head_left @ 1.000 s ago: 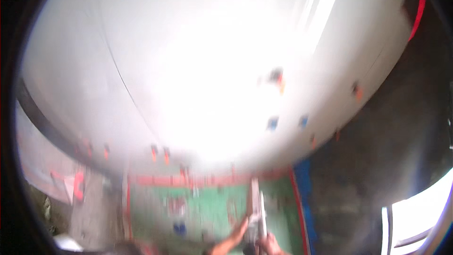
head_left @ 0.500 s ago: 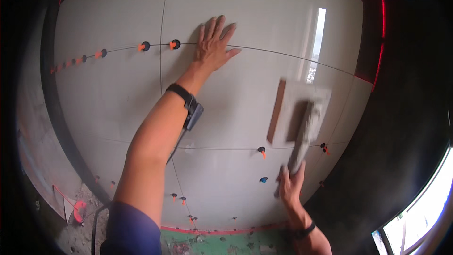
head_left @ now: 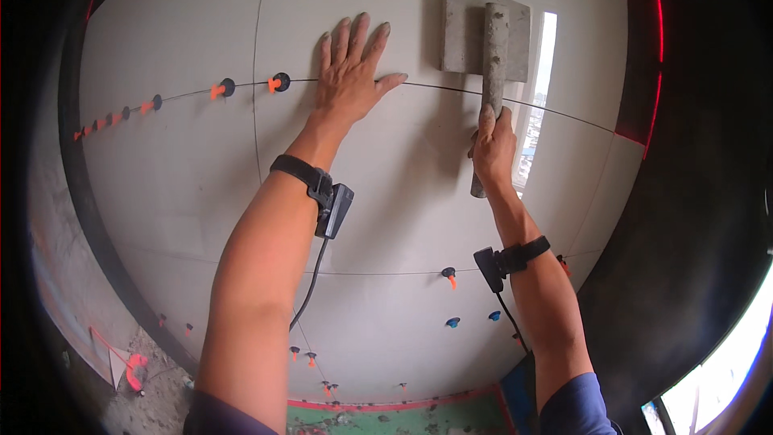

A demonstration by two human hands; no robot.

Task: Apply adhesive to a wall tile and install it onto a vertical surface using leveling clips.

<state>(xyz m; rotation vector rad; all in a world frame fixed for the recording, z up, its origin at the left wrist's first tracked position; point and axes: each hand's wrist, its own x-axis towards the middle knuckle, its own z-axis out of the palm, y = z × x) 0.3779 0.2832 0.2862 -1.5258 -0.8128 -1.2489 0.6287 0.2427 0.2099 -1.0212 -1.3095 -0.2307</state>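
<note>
Large glossy off-white wall tiles [head_left: 185,185] fill the middle of the view, parted by thin dark joints. My left hand [head_left: 348,72] lies spread on the tiles, across a horizontal joint. My right hand [head_left: 493,145] is wrapped round the thick grey handle of a tile beating paddle [head_left: 465,32]. The paddle's square head is up at the upper tile, right of my left hand; whether it touches cannot be told. Left of my left hand, an orange-and-black tile leveler [head_left: 279,82] sits in the joint, with several more further left.
Lower joints carry another leveler [head_left: 449,274], and blue knobs [head_left: 453,323] stick out below it. Red laser lines [head_left: 660,48] run down the dark wall at right. A green floor strip [head_left: 378,417] lies at the bottom; a red tool [head_left: 136,372] rests at lower left.
My right hand has carried the paddle up from the lower right to the upper tile. My left hand stays flat on the tiles, shifted slightly left and up in the view.
</note>
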